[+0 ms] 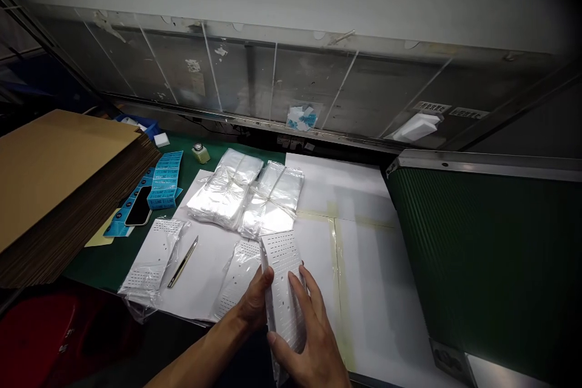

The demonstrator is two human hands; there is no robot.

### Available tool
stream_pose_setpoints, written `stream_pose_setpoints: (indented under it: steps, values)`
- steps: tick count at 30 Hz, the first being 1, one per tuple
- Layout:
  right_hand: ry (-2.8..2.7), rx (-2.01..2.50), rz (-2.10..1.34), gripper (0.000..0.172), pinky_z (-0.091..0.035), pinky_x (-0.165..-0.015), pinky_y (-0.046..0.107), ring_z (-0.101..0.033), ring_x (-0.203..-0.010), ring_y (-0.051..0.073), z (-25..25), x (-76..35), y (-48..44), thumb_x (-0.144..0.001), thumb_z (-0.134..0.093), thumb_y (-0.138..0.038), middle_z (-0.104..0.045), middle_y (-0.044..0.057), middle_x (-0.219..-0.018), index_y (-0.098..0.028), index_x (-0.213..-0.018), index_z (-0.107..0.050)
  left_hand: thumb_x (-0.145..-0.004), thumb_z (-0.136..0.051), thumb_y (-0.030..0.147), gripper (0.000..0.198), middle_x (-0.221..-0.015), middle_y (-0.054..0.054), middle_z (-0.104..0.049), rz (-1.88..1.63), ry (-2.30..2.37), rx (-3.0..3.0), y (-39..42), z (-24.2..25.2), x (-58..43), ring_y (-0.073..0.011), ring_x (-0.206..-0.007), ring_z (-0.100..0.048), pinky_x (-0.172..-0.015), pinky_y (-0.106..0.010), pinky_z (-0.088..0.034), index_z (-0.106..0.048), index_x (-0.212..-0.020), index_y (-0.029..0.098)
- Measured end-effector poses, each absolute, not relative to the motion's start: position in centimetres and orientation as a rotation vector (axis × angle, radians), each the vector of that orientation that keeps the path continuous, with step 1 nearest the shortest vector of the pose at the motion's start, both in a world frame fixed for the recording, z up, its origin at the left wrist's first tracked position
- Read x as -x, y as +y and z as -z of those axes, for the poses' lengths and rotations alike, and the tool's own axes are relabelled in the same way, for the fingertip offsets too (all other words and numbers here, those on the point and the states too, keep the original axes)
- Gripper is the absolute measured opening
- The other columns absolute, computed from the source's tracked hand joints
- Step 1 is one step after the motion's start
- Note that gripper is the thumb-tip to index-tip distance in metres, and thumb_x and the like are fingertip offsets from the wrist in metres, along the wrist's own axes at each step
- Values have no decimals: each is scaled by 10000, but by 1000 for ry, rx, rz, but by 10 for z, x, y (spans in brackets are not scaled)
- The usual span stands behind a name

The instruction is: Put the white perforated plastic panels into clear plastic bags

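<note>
Between my two hands is a white slotted panel (282, 254), long and narrow, tilted above the table's front edge. Its face has rows of short slits and a few small holes. My left hand (255, 300) grips the left edge, thumb on the side. My right hand (313, 330) wraps the right side and lower part, fingers across the face. Just left of them, partly hidden by my left hand, a similar panel in a clear bag (236, 279) lies flat. Another bagged panel (152, 257) lies farther left, with a slim utility knife (183, 262) beside it.
Two tied bundles of clear plastic bags (227, 188) lie behind my hands. A cardboard stack (59, 163), blue label sheets (164, 180), a phone (139, 206) and a small jar (200, 153) are left. A green conveyor belt (491, 254) runs along the right; a red stool (36, 333) stands lower left.
</note>
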State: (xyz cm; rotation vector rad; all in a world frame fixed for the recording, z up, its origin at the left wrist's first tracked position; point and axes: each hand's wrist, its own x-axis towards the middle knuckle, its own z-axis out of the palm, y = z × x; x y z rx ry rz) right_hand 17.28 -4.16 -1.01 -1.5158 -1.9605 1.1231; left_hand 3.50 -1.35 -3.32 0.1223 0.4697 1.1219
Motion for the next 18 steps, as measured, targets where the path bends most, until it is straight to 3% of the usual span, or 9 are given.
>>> stream_pose_setpoints:
  steps: [3, 6, 9, 14, 18]
  values:
    - [-1946, 1510, -1184, 805, -263, -1077, 511, -145, -1363, 332, 11, -174, -40, -703, -660, -398, -78, -3, -1513, -346, -1394, -252, -763, -647, 404, 573, -1190, -146, -570, -1099, 450, -90, -12, 31, -34, -348, -1124, -495, -1013, -465, -306, -492, -1248, 142]
    - [-1678, 1555, -1386, 771, -263, -1081, 484, -165, -1362, 310, 15, -179, -38, -751, -596, -507, -109, 24, -1508, -328, -1399, -218, -819, -520, 404, 524, -1127, -154, -604, -1057, 429, 27, -11, 33, -33, -342, -1085, -525, -994, -469, -318, -484, -1249, 107]
    - [-1177, 1620, -1605, 793, -346, -1028, 457, -295, -1317, 291, 23, -185, -38, -785, -526, -565, -237, 94, -1468, -285, -1411, -128, -844, -431, 467, 548, -1079, -164, -623, -1029, 437, 118, -14, 44, -36, -341, -1044, -549, -970, -467, -338, -501, -1223, 78]
    - [-621, 1621, -1888, 882, -444, -884, 488, -571, -1061, 324, 35, -201, -44, -705, -628, -576, -525, 114, -1265, -318, -1409, -165, -850, -385, 532, 593, -1038, -170, -632, -914, 486, 81, -23, 69, -50, -330, -990, -571, -922, -446, -380, -528, -1181, 62]
    - [-370, 1560, -1894, 892, -475, -807, 506, -633, -937, 324, 50, -206, -53, -678, -683, -529, -650, 86, -1042, -322, -1401, -204, -873, -260, 580, 647, -958, -167, -646, -803, 899, -444, -13, 88, -58, -299, -893, -600, -827, -420, -440, -560, -1128, 67]
